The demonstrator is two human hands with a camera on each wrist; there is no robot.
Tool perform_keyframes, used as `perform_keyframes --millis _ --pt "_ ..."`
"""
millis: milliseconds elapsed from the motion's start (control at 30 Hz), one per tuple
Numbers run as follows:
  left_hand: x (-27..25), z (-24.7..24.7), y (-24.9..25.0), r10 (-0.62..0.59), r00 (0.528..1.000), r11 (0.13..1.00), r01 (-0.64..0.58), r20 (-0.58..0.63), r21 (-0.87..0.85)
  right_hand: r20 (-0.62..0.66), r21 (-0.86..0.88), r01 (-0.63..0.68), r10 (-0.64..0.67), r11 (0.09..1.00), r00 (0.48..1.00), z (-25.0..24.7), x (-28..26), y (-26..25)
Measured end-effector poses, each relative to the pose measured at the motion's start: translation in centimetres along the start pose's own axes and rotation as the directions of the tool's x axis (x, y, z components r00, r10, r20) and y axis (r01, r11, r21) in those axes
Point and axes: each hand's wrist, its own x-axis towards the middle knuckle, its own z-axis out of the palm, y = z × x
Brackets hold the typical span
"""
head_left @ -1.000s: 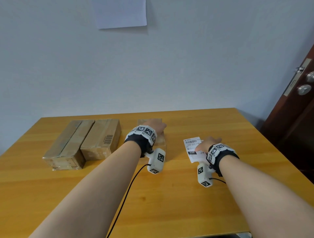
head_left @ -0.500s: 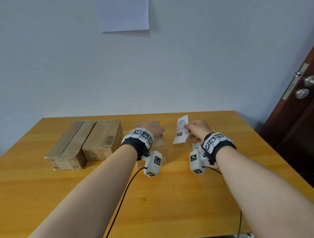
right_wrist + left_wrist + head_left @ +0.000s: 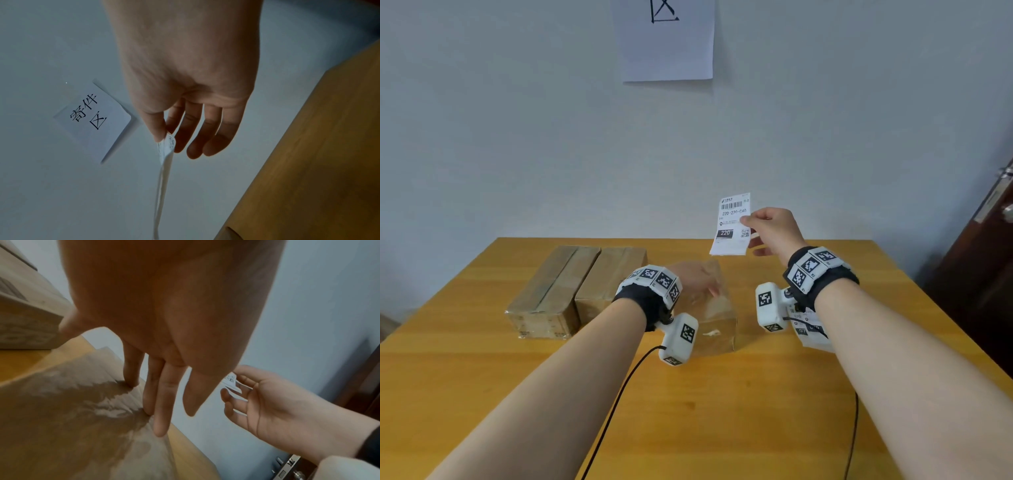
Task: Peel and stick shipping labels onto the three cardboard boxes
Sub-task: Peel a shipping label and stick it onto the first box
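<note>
Three taped cardboard boxes are on the wooden table (image 3: 722, 411). Two boxes (image 3: 551, 291) (image 3: 613, 274) lie side by side at the left. The third box (image 3: 717, 318) sits in the middle, and my left hand (image 3: 705, 282) rests on its top with straight fingers (image 3: 160, 402) touching the taped surface (image 3: 72, 402). My right hand (image 3: 748, 222) is raised above the table's far edge, right of that box. Its thumb and forefinger pinch the right edge of a white shipping label (image 3: 732, 222), which hangs upright with its printed side towards me. The label (image 3: 164, 155) shows edge-on in the right wrist view.
More printed labels (image 3: 808, 329) lie on the table under my right wrist. A paper sign (image 3: 666, 41) is stuck on the wall behind. A dark door (image 3: 983, 267) with a metal handle stands at the right. Cables trail from both wrists towards the near table edge.
My right hand has lifted the label off the table, raising it up and away until it hangs upright. My left hand has stayed on the middle box.
</note>
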Motion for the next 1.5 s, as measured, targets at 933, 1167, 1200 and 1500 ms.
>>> perform_keyframes --millis 933,1167,1200,1500 --pt "-0.4 -2.9 -0.2 -0.088 0.892 0.660 -0.281 -0.443 -0.697 0.302 0.012 -0.009 0.005 1.000 0.953 0.4 -2.3 -0.8" --pt "0.4 -3.1 -0.3 -0.216 0.822 0.614 -0.306 -0.528 -0.728 0.302 -0.012 -0.011 0.014 1.000 0.953 -0.1 -2.3 -0.1" --pt "0.5 -3.2 -0.2 -0.250 0.785 0.642 -0.304 -0.567 -0.703 0.281 -0.008 -0.005 0.008 1.000 0.960 -0.1 -2.2 -0.2" --pt "-0.6 -3.0 2.0 0.036 0.789 0.687 -0.465 -0.614 -0.557 0.280 0.010 0.107 -0.105 0.994 0.954 1.1 -2.4 -1.6"
